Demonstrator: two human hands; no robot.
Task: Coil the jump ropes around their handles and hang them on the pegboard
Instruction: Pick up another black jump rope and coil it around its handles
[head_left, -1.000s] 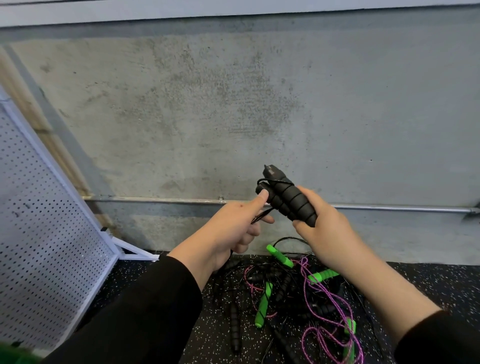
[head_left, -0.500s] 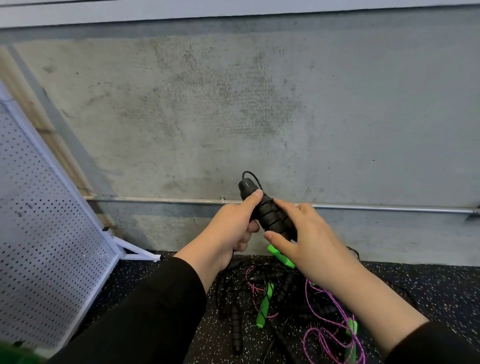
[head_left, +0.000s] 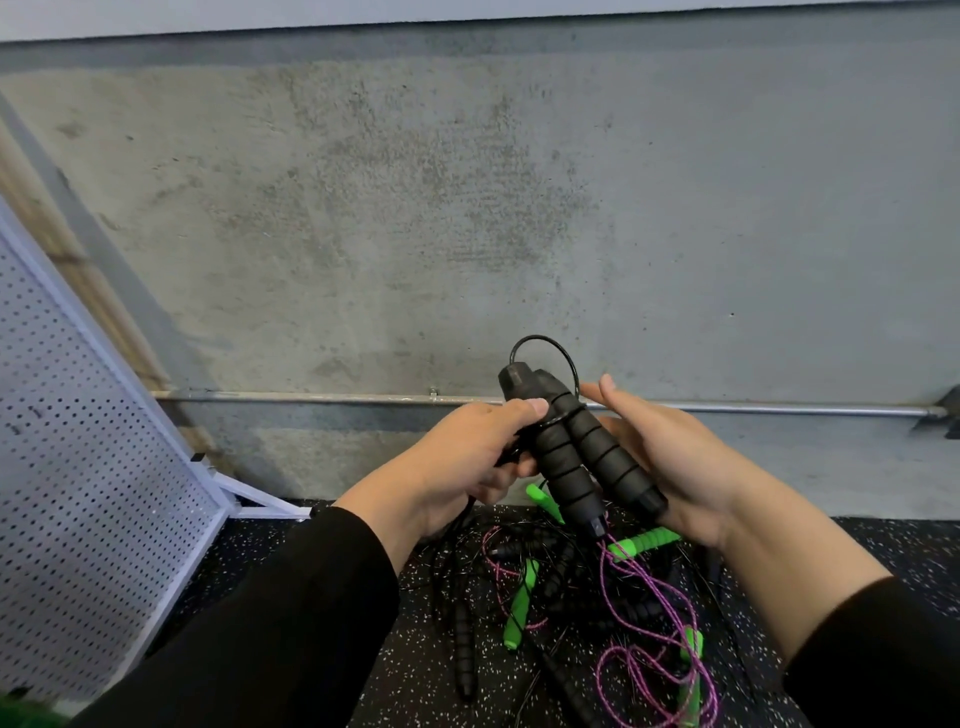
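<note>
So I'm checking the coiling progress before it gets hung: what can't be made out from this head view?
- Where the black cord runs below the left hand: hidden behind it.
- Right hand fingers behind the black handles: covered.
- Floor pile: rope count, too tangled.
- Pegboard: cut by the left edge; no pegs visible.

No legible text or labels anywhere

Soft, even daylight fills the scene without glare. Faint shadows lie along the concrete wall (head_left: 467, 208) beneath the pipe (head_left: 311, 397). Wide-angle distortion bends the edges; the lower corners blur slightly.
</note>
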